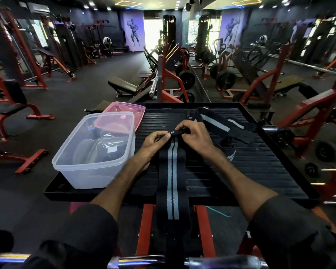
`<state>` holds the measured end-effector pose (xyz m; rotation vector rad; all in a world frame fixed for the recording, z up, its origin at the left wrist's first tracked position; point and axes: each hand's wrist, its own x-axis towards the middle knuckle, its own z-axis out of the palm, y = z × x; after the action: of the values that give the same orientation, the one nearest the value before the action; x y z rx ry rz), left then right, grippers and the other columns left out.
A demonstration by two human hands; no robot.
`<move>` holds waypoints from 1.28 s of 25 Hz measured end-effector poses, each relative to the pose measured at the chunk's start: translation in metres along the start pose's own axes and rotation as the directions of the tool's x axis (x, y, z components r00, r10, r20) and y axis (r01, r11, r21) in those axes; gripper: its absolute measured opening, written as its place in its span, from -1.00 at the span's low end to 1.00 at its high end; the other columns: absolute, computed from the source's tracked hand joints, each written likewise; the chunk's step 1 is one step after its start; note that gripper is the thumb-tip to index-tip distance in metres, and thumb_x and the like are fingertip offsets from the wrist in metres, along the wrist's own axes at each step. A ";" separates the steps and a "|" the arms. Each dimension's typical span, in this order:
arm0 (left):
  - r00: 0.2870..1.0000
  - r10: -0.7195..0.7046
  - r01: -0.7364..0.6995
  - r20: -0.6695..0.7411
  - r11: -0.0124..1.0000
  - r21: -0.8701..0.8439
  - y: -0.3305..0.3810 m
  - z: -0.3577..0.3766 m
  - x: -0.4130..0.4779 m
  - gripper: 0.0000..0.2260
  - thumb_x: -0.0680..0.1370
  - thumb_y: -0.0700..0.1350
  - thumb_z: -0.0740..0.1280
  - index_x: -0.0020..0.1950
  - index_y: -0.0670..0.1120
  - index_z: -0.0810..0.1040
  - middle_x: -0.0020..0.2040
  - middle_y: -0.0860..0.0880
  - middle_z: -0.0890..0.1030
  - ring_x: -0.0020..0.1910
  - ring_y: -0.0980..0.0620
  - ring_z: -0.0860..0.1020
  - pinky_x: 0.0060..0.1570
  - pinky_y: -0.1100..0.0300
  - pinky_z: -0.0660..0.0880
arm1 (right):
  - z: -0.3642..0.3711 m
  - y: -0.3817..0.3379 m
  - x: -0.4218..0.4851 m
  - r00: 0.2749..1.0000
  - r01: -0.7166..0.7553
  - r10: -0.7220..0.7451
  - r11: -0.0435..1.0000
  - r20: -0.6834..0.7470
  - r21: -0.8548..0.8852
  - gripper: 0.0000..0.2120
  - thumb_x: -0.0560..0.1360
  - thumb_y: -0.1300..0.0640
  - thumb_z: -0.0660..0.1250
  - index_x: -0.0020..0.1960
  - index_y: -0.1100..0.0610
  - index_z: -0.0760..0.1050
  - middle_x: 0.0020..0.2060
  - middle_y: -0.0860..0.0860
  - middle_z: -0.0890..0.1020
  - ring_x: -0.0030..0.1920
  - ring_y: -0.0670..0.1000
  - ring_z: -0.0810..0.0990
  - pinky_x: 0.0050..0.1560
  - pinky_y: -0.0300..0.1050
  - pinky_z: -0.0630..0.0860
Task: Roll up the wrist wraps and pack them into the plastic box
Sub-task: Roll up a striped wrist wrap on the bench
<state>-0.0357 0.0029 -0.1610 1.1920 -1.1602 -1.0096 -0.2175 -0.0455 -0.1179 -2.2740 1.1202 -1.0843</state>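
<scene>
At mid-desk (260, 164), the wrist wrap's (172, 171) far end is being pinched by left hand (153, 139) and right hand (195, 133); its small tag is unreadable.

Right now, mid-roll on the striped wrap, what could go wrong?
1. The wrist wrap hangs off the platform's near edge; the dangling tail could pull the roll crooked.
2. Only the fingers pinch the first turn, so it may spring loose.
3. The plastic box overhangs the platform's left edge; a bump could tip it.
</scene>
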 end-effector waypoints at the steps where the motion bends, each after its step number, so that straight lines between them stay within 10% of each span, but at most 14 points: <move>1: 1.000 0.015 -0.015 -0.004 1.000 -0.002 -0.001 -0.001 -0.001 -0.70 0.56 -0.15 0.44 0.25 -0.22 0.58 0.13 -0.08 0.64 0.14 0.08 0.57 0.26 0.24 0.46 | -0.003 0.003 0.002 0.997 -0.027 0.029 0.999 0.071 -0.035 -0.65 0.32 0.29 0.32 0.01 0.00 0.65 -0.06 -0.07 0.71 0.02 -0.01 0.67 0.12 0.15 0.59; 4: 0.999 0.035 -0.036 -0.018 0.998 -0.050 -0.001 -0.007 0.000 -0.72 0.50 -0.24 0.48 0.21 -0.18 0.60 0.07 -0.05 0.67 0.03 0.16 0.62 0.05 0.35 0.51 | -0.016 0.003 0.008 0.923 -0.066 0.128 0.981 0.362 -0.180 -0.61 0.33 0.09 0.44 0.14 -0.14 0.57 0.11 -0.10 0.62 0.20 -0.02 0.54 0.32 0.15 0.39; 8: 0.991 0.128 -0.129 -0.042 0.991 -0.024 0.003 -0.003 0.004 -0.70 0.42 -0.36 0.52 0.10 -0.14 0.61 0.01 -0.02 0.67 -0.04 0.22 0.64 0.00 0.38 0.52 | -0.015 -0.013 0.014 0.967 -0.203 0.131 0.915 0.219 0.348 -0.73 0.50 0.20 0.47 0.20 0.10 0.61 0.08 -0.03 0.63 0.03 -0.18 0.54 0.04 -0.31 0.48; 13: 0.966 0.248 -0.245 -0.074 0.968 0.049 0.002 -0.004 0.005 -0.67 0.34 -0.37 0.57 0.04 -0.13 0.63 -0.02 -0.03 0.67 -0.04 0.20 0.63 0.09 0.31 0.53 | 0.003 0.001 0.010 0.919 -0.338 0.199 0.843 0.340 0.419 -0.78 0.59 0.19 0.38 0.22 0.18 0.59 -0.08 -0.01 0.67 -0.06 -0.11 0.58 -0.12 -0.26 0.48; 21: 0.951 0.265 -0.261 -0.159 0.964 0.048 -0.002 -0.007 0.012 -0.71 0.34 -0.31 0.60 -0.03 -0.08 0.65 -0.05 -0.04 0.69 -0.06 0.13 0.66 0.03 0.28 0.55 | 0.007 0.011 0.006 0.975 0.185 -0.211 0.947 0.073 0.262 -0.81 0.57 0.22 0.41 0.16 0.25 0.63 0.03 0.06 0.70 0.08 -0.04 0.67 0.13 -0.16 0.57; 32: 0.983 0.115 -0.133 0.140 0.984 0.120 -0.013 -0.009 0.010 -0.74 0.44 -0.34 0.51 0.07 -0.12 0.62 0.03 -0.05 0.67 0.04 0.06 0.63 0.19 0.15 0.54 | 0.016 0.031 -0.011 0.989 0.117 -0.139 0.944 0.048 0.309 -0.77 0.45 0.26 0.53 0.10 0.24 0.68 -0.03 0.07 0.74 0.03 -0.02 0.71 0.10 -0.11 0.62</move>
<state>-0.0254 -0.0075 -0.1723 1.1509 -1.4053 -0.9419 -0.2247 -0.0553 -0.1525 -2.1413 0.7267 -1.1301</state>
